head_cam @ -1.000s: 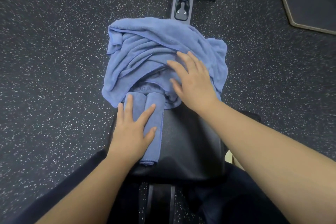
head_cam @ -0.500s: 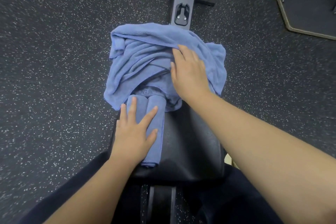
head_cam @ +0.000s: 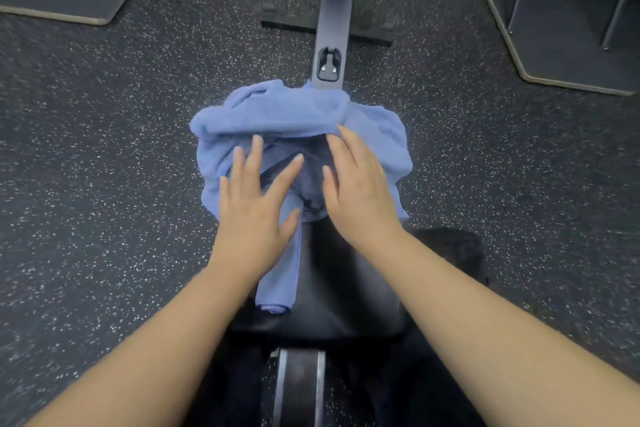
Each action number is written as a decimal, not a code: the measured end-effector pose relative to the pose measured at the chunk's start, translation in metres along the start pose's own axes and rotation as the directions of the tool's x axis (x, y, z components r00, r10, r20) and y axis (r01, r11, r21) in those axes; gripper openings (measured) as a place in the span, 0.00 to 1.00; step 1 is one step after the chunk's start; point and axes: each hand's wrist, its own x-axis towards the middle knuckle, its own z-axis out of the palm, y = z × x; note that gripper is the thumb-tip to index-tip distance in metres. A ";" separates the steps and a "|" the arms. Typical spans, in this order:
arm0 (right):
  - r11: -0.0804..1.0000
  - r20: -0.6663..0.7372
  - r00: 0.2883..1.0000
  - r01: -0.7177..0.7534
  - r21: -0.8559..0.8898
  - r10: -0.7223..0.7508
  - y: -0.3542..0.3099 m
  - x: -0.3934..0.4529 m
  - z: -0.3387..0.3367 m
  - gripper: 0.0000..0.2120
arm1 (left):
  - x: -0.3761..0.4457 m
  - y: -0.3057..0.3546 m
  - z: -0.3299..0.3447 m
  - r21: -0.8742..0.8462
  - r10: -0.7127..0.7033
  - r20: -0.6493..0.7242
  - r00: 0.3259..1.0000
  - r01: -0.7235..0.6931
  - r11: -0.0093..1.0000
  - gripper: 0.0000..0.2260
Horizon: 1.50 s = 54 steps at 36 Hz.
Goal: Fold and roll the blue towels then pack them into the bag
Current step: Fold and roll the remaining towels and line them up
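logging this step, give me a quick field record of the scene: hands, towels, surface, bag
left hand: open, fingers spread, on the rolled towel and the pile's near edge
right hand: open, flat on the pile
rolled towel: lies lengthwise on the bench, far end under the pile
pile: loose blue towels, crumpled, at the bench's far end
bench: black padded
floor: dark, speckled
bag: not in view
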 end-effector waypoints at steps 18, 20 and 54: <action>0.995 -0.066 0.992 0.104 -0.006 -0.104 -0.052 -0.023 -0.106 0.22 | 0.013 0.082 -0.114 -0.032 0.224 -0.163 0.961 -0.232 0.972 0.23; 0.993 -0.117 0.987 0.115 0.005 -0.114 -0.064 -0.018 -0.123 0.22 | 0.013 0.094 -0.133 -0.044 0.239 -0.201 0.950 -0.252 0.967 0.23; 0.988 -0.274 0.957 0.126 0.087 -0.098 -0.218 -0.143 -0.291 0.02 | -0.149 0.188 -0.310 -0.233 -0.058 -0.276 0.960 -0.008 0.972 0.08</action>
